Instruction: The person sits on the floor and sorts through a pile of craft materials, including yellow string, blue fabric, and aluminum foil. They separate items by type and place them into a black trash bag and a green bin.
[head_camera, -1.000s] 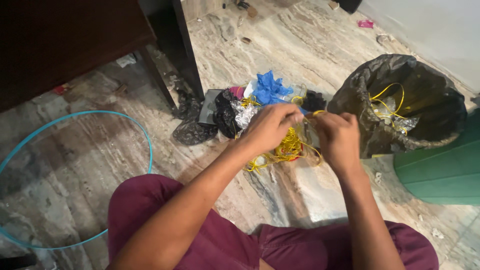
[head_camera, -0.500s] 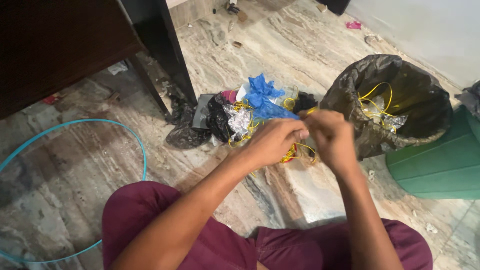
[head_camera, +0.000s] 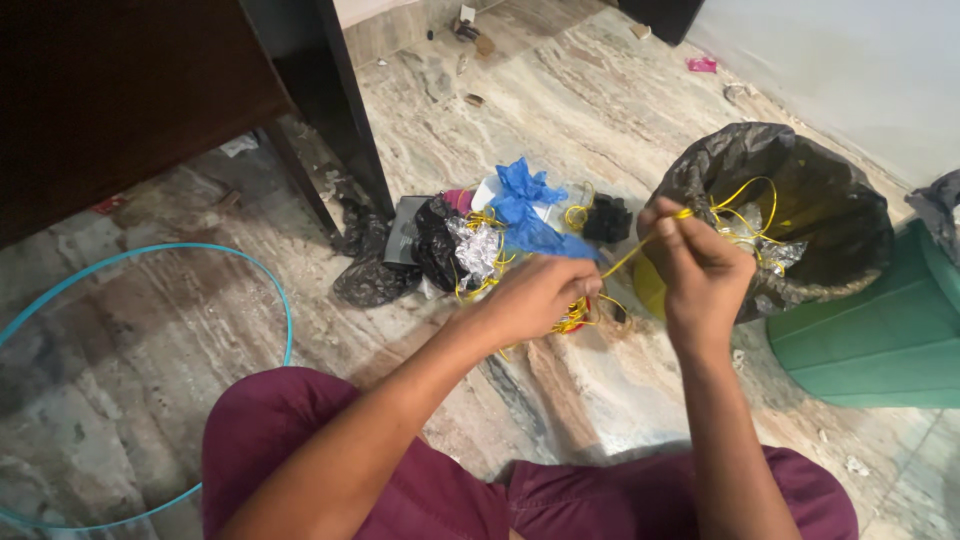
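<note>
My left hand (head_camera: 537, 295) is closed over a tangle of yellow ribbon (head_camera: 573, 315) just above the stone floor. My right hand (head_camera: 697, 265) pinches one strand of that yellow ribbon, pulled taut between the two hands, raised toward the rim of a green bin lined with a black bag (head_camera: 800, 170). More yellow ribbon and silver foil lie inside the bin. Behind my left hand sits a litter pile: blue plastic (head_camera: 528, 200), crumpled silver foil (head_camera: 476, 243) and black plastic scraps (head_camera: 385, 275).
A dark wooden table with a leg (head_camera: 330, 100) stands at the upper left. A thin teal hoop (head_camera: 150, 350) lies on the floor at left. My knees in maroon trousers (head_camera: 400, 470) fill the bottom. A pale wall (head_camera: 850, 60) runs along the upper right.
My right hand has moved right and up toward the bin, drawing a ribbon strand taut. My left hand has dropped slightly, staying on the tangle.
</note>
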